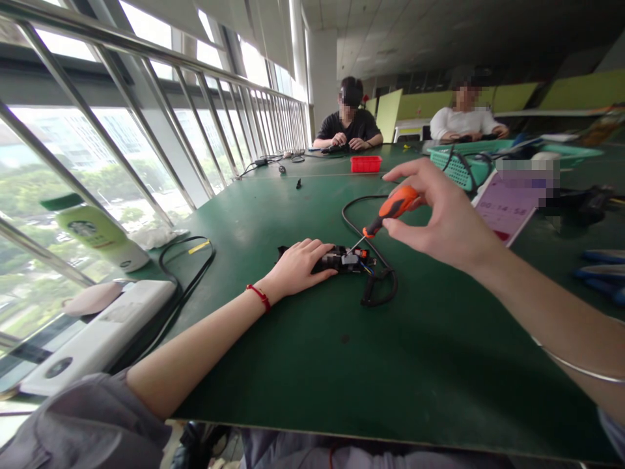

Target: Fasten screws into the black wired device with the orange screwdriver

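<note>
A black device (359, 258) lies on the green table with its inner parts, a grey block and thin coloured wires exposed. My left hand (306, 262) is laid over its left part and holds it against the table, thumb along the near side. With thumb and fingers, my right hand (434, 218) grips an orange and black screwdriver (394, 204) by the top of its handle. The screwdriver tilts down to the left, and its tip meets the device near the grey block. A black cable (390, 286) curls beside the device; its end by the device is hard to make out.
A green bottle (100, 234) and a white box (102, 335) stand at the left by the railing. Further back are a red basket (366, 164), a turquoise basket (459, 168) and a phone (508, 202). Blue-handled tools (603, 272) lie right. Two people sit across.
</note>
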The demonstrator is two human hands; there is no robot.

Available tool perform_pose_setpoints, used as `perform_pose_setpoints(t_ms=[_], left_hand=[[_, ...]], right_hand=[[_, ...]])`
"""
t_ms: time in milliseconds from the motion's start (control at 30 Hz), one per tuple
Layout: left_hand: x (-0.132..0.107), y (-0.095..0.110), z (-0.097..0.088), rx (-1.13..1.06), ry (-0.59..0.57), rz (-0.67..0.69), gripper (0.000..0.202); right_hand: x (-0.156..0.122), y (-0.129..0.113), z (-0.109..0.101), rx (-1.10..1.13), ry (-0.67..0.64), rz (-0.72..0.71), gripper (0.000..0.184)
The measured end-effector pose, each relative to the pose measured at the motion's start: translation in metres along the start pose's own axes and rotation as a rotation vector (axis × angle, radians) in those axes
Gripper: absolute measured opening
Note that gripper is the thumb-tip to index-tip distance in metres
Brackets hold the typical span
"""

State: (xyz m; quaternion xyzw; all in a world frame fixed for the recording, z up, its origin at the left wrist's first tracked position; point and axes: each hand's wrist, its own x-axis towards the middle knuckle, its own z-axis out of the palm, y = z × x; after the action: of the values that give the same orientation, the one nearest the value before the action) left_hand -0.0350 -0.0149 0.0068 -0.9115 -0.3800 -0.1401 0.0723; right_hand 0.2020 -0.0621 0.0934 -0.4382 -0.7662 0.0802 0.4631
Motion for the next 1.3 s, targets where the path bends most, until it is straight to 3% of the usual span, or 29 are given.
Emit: perform_pose_setpoints(t_ms=[167, 267, 367, 500, 567, 700, 833, 933, 1033, 1133, 1300], left_hand=[[0.0004, 0.0007, -0.0005, 0.004, -0.002, 0.000, 0.049], [0.0007, 0.0007, -0.0005, 0.002, -0.005, 0.002, 0.049], [0.0005, 0.0002, 0.0001, 0.003, -0.004, 0.004, 0.050], [0.0004, -0.0001, 0.0007, 0.007, -0.003, 0.002, 0.050], [0.0005, -0.0001, 0.0005, 0.008, -0.001, 0.005, 0.050], [0.0003, -0.0004, 0.0003, 0.011, 0.004, 0.010, 0.050], [0.0000, -0.0010, 0.0013, 0.013, 0.003, 0.010, 0.050], [0.0001, -0.0015, 0.0022, 0.009, 0.012, 0.010, 0.050], [0.0003, -0.0015, 0.0023, 0.009, 0.015, 0.014, 0.049], [0.0004, -0.0011, 0.0018, 0.016, 0.010, 0.014, 0.050], [0.0003, -0.0006, 0.0011, 0.010, 0.006, 0.008, 0.049]], right_hand=[[-0.0024, 0.0005, 0.0023, -0.098, -0.047, 0.107, 0.027], [-0.0031, -0.0006, 0.0023, -0.033, -0.060, 0.046, 0.019], [-0.0030, -0.0003, 0.0022, 0.009, -0.031, 0.039, 0.045], [-0.0033, 0.0000, 0.0024, -0.130, -0.022, 0.130, 0.031], [-0.0032, 0.0004, 0.0024, -0.058, -0.051, 0.098, 0.026], [-0.0033, 0.0011, 0.0029, 0.032, -0.037, -0.034, 0.050], [-0.0049, -0.0009, 0.0034, -0.099, -0.009, 0.042, 0.034], [-0.0051, -0.0020, 0.0038, -0.045, -0.038, 0.038, 0.025], [-0.0043, -0.0020, 0.0042, 0.147, -0.062, -0.007, 0.054], [-0.0042, -0.0028, 0.0044, 0.113, -0.018, 0.011, 0.066], [-0.0059, -0.0045, 0.0042, -0.141, 0.033, 0.032, 0.023]])
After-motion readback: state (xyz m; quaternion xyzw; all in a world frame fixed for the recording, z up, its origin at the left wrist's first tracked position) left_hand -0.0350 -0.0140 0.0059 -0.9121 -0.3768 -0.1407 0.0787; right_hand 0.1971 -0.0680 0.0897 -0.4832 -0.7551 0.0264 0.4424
